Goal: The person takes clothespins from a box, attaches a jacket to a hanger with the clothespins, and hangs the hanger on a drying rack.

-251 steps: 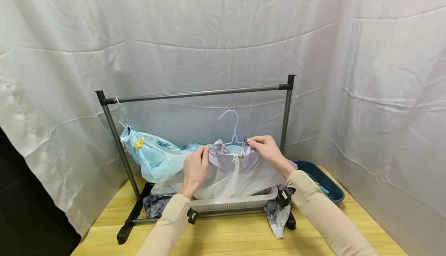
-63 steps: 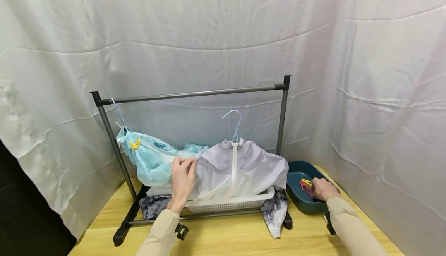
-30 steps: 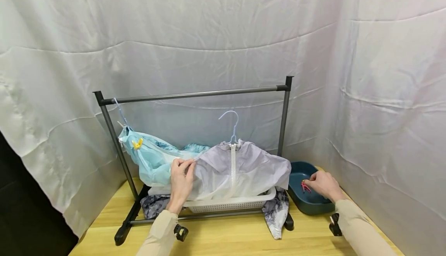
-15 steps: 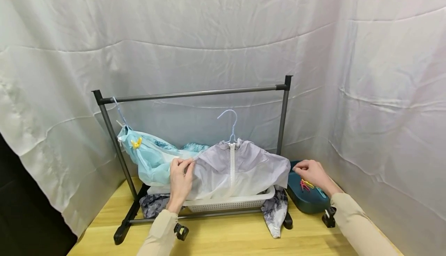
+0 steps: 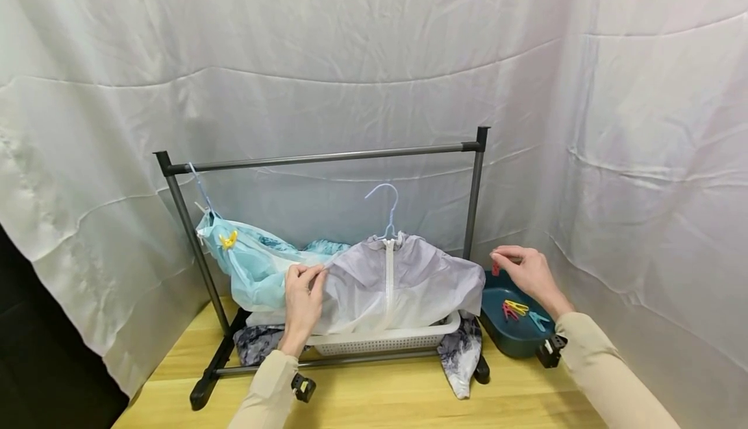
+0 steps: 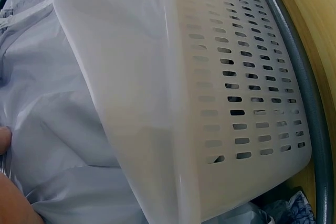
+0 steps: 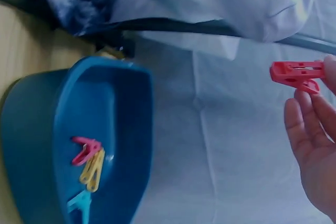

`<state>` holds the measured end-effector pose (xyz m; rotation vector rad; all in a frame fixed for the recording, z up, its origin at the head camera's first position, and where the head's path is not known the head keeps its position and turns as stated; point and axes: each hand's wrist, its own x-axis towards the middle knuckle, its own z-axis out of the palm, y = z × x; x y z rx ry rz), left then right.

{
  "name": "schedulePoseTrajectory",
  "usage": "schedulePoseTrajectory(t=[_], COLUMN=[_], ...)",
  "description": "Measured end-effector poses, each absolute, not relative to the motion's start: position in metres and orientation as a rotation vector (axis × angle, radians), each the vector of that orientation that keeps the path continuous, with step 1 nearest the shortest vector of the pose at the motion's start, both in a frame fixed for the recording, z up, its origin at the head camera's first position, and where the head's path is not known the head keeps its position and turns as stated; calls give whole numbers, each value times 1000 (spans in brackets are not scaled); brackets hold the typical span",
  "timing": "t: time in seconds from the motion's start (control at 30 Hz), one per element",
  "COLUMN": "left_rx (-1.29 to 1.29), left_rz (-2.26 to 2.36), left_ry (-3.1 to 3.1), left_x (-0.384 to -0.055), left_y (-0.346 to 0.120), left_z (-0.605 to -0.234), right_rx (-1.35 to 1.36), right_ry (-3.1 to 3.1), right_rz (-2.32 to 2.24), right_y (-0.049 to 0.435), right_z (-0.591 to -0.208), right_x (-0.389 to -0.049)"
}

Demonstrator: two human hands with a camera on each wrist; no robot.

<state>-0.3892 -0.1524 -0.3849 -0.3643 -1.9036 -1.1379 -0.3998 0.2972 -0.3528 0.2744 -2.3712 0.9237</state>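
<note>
My left hand pinches the shoulder of a pale lilac and white zip jacket. A light blue hanger sits inside the jacket, its hook sticking up free below the rack's bar. My right hand is raised over the back of a dark teal bin and pinches a red clothespin between thumb and fingers. In the right wrist view the clothespin points toward the jacket, apart from it. Inside the bin lie a pink clothespin, a yellow one and a light blue one.
A dark metal rack stands on the wooden table. At its left end hangs a light blue garment with a yellow clothespin on it. Under the jacket is a white perforated basket, with patterned cloth spilling out.
Both hands were at the jacket's collar earlier. Since then the left moved to its shoulder and stayed, while the right reached into the bin and rose with a red clothespin.
</note>
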Motion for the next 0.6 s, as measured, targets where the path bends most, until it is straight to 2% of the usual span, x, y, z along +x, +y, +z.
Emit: schedulePoseTrajectory(t=[0.4, 0.6], left_rx=[-350, -354], left_rz=[-1134, -1105], left_ry=[-1880, -1858], left_x=[-394, -392], left_y=[-151, -150], left_z=[-388, -388], right_rx=[518, 686], right_ry=[-2096, -2060], right_rz=[1148, 1246], right_y=[247, 209], right_z=[-319, -294], right_x=[-388, -364])
